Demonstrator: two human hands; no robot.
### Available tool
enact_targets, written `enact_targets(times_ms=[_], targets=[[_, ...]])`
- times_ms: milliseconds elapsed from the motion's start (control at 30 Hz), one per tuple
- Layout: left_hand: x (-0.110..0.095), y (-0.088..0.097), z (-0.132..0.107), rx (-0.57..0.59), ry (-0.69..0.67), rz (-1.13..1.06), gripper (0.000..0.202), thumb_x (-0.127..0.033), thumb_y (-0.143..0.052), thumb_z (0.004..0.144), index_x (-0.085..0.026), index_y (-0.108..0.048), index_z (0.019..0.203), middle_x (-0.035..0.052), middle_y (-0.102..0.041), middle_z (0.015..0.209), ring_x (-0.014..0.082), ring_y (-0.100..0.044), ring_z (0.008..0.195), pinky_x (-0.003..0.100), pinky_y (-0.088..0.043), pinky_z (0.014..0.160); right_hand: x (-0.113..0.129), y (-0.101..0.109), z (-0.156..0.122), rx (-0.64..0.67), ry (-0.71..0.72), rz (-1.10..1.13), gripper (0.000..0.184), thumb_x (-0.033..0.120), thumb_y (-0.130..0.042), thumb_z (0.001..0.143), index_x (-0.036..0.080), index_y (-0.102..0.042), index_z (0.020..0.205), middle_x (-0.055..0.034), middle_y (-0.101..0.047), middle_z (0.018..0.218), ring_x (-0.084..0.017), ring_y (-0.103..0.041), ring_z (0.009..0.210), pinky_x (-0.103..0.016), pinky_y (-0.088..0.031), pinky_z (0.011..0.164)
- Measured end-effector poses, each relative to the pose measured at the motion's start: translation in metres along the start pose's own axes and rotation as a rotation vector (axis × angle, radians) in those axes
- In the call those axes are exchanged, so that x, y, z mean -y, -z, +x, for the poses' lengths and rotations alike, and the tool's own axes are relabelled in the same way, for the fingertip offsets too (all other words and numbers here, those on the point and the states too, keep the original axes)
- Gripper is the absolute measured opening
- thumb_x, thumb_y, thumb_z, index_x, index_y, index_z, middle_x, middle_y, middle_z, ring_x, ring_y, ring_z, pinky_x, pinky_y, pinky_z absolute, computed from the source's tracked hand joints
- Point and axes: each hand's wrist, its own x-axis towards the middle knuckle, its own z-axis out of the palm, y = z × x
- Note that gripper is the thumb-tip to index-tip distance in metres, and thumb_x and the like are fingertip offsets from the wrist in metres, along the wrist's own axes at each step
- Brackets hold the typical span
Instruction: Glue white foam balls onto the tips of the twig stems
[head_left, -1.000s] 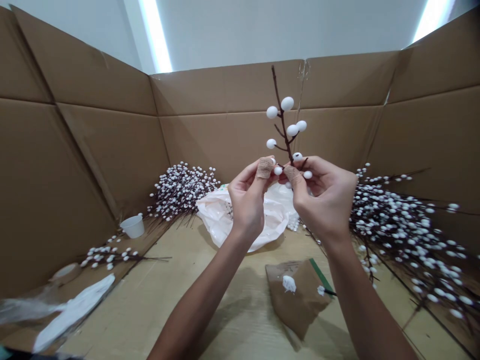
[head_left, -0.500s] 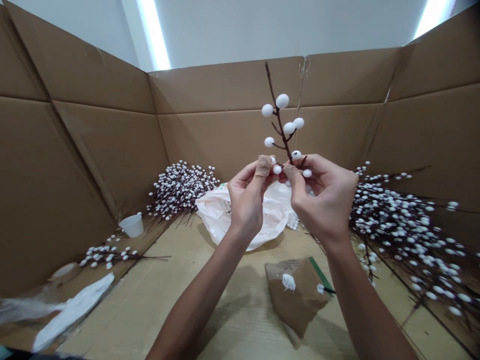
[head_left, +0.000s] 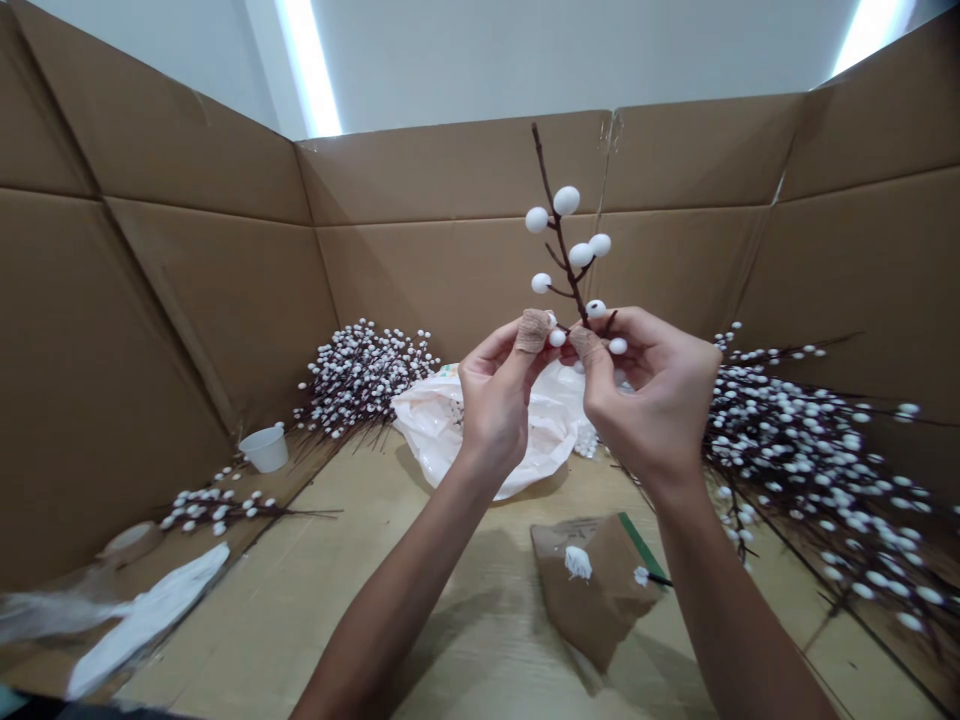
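A thin dark twig (head_left: 561, 240) with several white foam balls stands upright in front of me. My right hand (head_left: 651, 395) pinches its lower stem, the thumb wrapped in tan tape. My left hand (head_left: 495, 395), thumb also taped, pinches a small white ball (head_left: 556, 338) against the twig's lowest side stalk. Both hands are closed and held above a white plastic bag (head_left: 442, 425) of loose balls.
Cardboard walls (head_left: 172, 300) surround the cardboard floor. Heaps of finished white-balled twigs lie at the back left (head_left: 360, 375) and right (head_left: 810, 460). A white cup (head_left: 264, 449), a brown paper scrap with white glue (head_left: 592, 585) and a green-handled tool (head_left: 645, 555) lie nearby.
The twig and both hands have shifted very slightly; the grips are unchanged.
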Motion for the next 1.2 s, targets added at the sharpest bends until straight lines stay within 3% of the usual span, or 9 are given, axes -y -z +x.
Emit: enact_targets(times_ms=[467, 667, 967, 1200], targets=[[0.002, 0.002, 0.002, 0.034, -0.018, 0.008, 0.015, -0.031, -0.08, 0.069, -0.017, -0.074, 0.072, 0.0002, -0.069, 0.073, 0.0081, -0.063, 0.068, 0.021, -0.055, 0.075, 0.0, 0.002, 0.0, 0.021, 0.0, -0.057, 0.008, 0.02, -0.059, 0.079, 0.015, -0.065, 0.081, -0.0029, -0.064, 0.075, -0.013, -0.059, 0.062, -0.026, -0.053, 0.06], [0.001, 0.003, 0.004, 0.035, -0.055, 0.129, 0.016, -0.035, -0.078, 0.069, -0.019, -0.074, 0.072, 0.0006, -0.07, 0.074, 0.0104, -0.065, 0.069, 0.025, -0.055, 0.074, 0.0, 0.004, 0.0, 0.02, 0.023, -0.093, 0.007, 0.018, -0.059, 0.079, 0.016, -0.065, 0.082, -0.0025, -0.064, 0.074, -0.013, -0.059, 0.061, -0.026, -0.052, 0.06], [-0.007, 0.012, 0.01, 0.088, -0.137, 0.255, 0.019, -0.034, -0.08, 0.067, -0.019, -0.074, 0.076, 0.0024, -0.071, 0.076, 0.0139, -0.067, 0.069, 0.028, -0.056, 0.071, 0.001, 0.004, -0.002, 0.038, 0.068, -0.153, 0.009, 0.014, -0.057, 0.078, 0.016, -0.065, 0.082, -0.0021, -0.065, 0.073, -0.014, -0.062, 0.063, -0.025, -0.051, 0.059], [-0.012, 0.016, 0.013, 0.181, -0.122, 0.316, 0.018, -0.034, -0.079, 0.068, -0.019, -0.075, 0.078, 0.0025, -0.071, 0.074, 0.0142, -0.067, 0.069, 0.028, -0.057, 0.07, 0.001, 0.005, -0.001, 0.035, 0.105, -0.207, 0.01, 0.014, -0.056, 0.077, 0.016, -0.065, 0.082, -0.002, -0.067, 0.073, -0.014, -0.062, 0.062, -0.025, -0.049, 0.057]])
